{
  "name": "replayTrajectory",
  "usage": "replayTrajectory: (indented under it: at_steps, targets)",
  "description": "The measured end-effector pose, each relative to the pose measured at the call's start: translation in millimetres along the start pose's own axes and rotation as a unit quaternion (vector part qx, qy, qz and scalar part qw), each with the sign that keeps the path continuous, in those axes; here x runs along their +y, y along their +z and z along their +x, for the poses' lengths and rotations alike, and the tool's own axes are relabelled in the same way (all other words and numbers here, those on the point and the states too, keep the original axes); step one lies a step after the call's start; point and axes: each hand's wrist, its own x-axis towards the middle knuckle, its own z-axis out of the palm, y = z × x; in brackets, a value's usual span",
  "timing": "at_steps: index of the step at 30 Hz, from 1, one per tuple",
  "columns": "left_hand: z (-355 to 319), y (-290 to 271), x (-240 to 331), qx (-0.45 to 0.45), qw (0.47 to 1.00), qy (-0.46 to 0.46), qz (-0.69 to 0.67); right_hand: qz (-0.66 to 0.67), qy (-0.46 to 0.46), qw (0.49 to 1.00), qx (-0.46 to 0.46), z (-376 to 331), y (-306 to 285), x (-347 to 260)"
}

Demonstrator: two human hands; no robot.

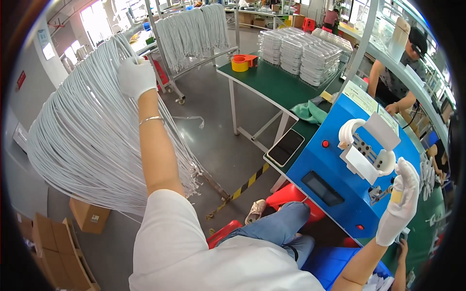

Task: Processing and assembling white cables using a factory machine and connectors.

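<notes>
A thick bundle of white cables (82, 136) hangs over a rack at my left. My left hand (137, 77), in a white glove, is raised to the top of the bundle with its fingers curled around cable there; how many strands it holds is hidden. On the right, my right hand (401, 203), also gloved and with a yellow patch at the fingers, is held up with fingers stretched out, nothing visible in it. It is beside a blue machine (315, 165) carrying a round white winding fixture (369, 148) with flat plates.
A phone (286, 148) lies at the green table's (272, 85) corner. Yellow tape in an orange dispenser (241, 63) and stacked clear trays (301, 53) stand behind. Another cable rack (194, 36) is farther back. Cardboard boxes (90, 216) sit lower left; co-workers (403, 72) are at right.
</notes>
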Motion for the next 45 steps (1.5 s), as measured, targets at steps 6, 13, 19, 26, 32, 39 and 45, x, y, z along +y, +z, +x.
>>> replayTrajectory:
  at_steps: [6,13,19,26,32,39,45]
  targets:
    - [-76,-75,71,-0.373,0.754,0.023,-0.541,0.004,-0.042,0.997,-0.064,3,17,-31]
    - [-361,-151,97,-0.694,0.339,0.42,-0.477,0.434,0.258,0.784,-0.361,35,97,-75]
    - [-249,-144,137,-0.721,0.358,0.269,-0.528,0.263,0.33,0.861,-0.285,3,13,-35]
    - [-186,-93,73,-0.521,0.034,-0.117,-0.845,0.666,0.289,0.683,0.08,-153,-94,54]
    - [-248,-136,77,-0.583,0.176,-0.252,-0.752,-0.244,0.236,0.918,0.207,-146,-95,24]
    - [-311,-198,144,-0.808,0.15,-0.07,-0.566,-0.019,0.214,0.953,-0.213,-97,-25,-38]
    - [-295,-106,143,-0.652,0.221,-0.314,-0.654,-0.178,0.31,0.934,-0.014,-134,-111,-4]
